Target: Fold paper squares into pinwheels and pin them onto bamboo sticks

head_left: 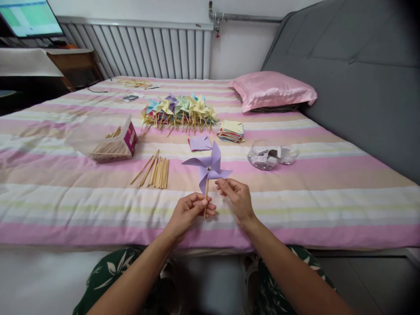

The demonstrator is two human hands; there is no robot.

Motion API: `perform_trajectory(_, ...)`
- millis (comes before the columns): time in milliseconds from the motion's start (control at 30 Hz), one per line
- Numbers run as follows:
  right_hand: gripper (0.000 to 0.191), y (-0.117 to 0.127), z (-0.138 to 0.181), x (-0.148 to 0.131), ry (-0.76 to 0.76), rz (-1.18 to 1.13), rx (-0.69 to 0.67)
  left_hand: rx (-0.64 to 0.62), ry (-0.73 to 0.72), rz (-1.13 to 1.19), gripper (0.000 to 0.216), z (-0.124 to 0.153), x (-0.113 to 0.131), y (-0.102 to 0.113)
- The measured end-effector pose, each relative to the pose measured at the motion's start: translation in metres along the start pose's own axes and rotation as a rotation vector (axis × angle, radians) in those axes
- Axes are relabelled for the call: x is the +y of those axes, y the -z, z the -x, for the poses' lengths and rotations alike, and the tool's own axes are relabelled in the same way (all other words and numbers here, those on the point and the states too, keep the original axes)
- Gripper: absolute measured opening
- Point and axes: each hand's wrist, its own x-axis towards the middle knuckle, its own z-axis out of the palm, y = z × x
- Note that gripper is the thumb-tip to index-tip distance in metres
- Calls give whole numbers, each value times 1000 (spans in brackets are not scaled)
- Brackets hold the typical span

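Note:
A purple paper pinwheel (214, 165) with a shiny pin at its centre stands upright over the near part of the bed. My left hand (190, 211) grips its wooden stick (207, 189) between thumb and fingers, below the blades. Close under the lower right blade, my right hand (236, 197) has its fingers curled together; whether they pinch the blade edge I cannot tell. Just beyond the pinwheel lie purple paper pieces (199, 143) with slits. To the left is a loose bunch of wooden sticks (159, 173).
A clear plastic box (93, 135) of sticks lies left. Several finished pinwheels (179, 109) are heaped behind, beside a stack of cut coloured paper (231, 130). Right is a clear container (264, 156) with small packets. A pink pillow (274, 89) rests near the grey headboard (354, 78).

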Motion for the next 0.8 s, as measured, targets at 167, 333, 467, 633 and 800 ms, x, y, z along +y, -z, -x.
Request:
perform_trajectory(167,25,-8,2,5,-80,-112,-15,-27,4,-10,23,0,-1,-1)
perform_trajectory(333,29,-9,2,6,-111,-136,55,-42,19,-27,25,0,-1,-2)
perform_trajectory(467,29,-8,0,7,-114,-188,92,-55,32,-36,27,1,-2,-3)
perform_trajectory(633,28,-6,-2,10,-106,-208,128,-72,39,-36,26,1,-4,-2)
perform_trajectory(800,28,-5,-3,7,-142,-235,128,-78,50,-29,26,1,-4,-1)
